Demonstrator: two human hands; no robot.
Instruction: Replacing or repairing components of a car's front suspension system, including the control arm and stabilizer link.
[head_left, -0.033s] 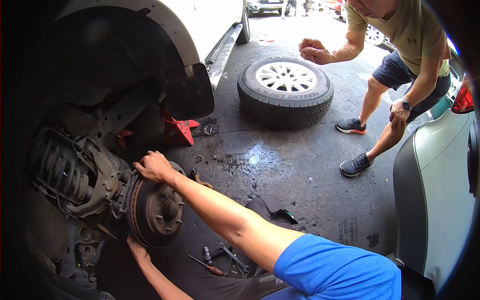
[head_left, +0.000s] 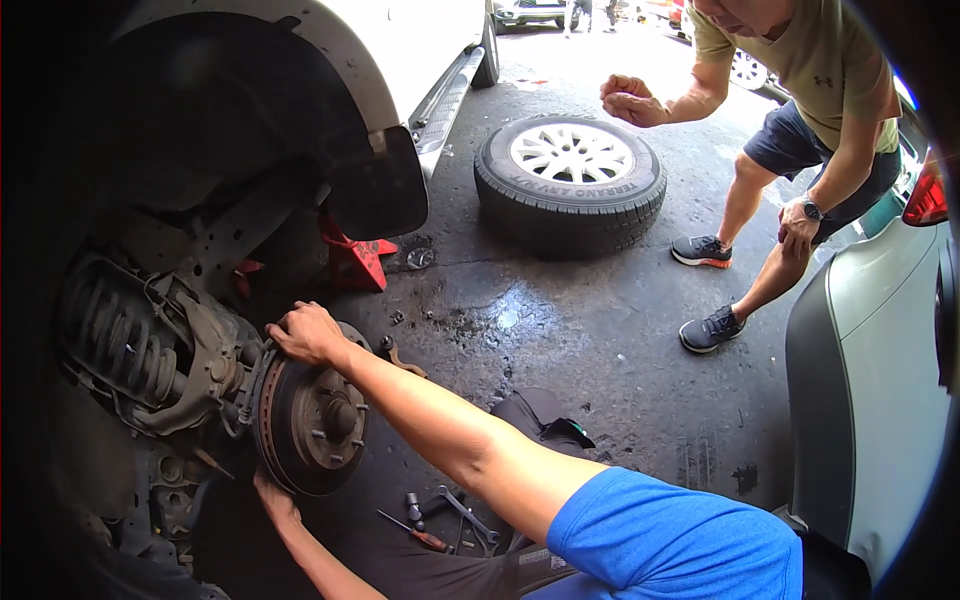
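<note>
A brake disc (head_left: 312, 425) with wheel studs and a round centre cap faces outward at the left, in front of a coil spring (head_left: 115, 340) and dirty suspension parts. Over its upper rim curl the fingers of my right hand (head_left: 308, 333), the arm stretched out in a blue sleeve. My left hand (head_left: 277, 500) is closed about the disc's lower edge; its fingertips are hidden behind it. On the dark ground just below lie a hammer (head_left: 414, 508), an orange-handled screwdriver (head_left: 428, 540) and a wrench (head_left: 472, 519).
A wheel (head_left: 570, 205) lies flat on the floor beyond a red jack stand (head_left: 357, 262). A person (head_left: 800, 120) bends over at the right, one hand raised and the other on a knee. A silver car's corner (head_left: 885, 330) borders the right; a black fender (head_left: 230, 120) arches overhead.
</note>
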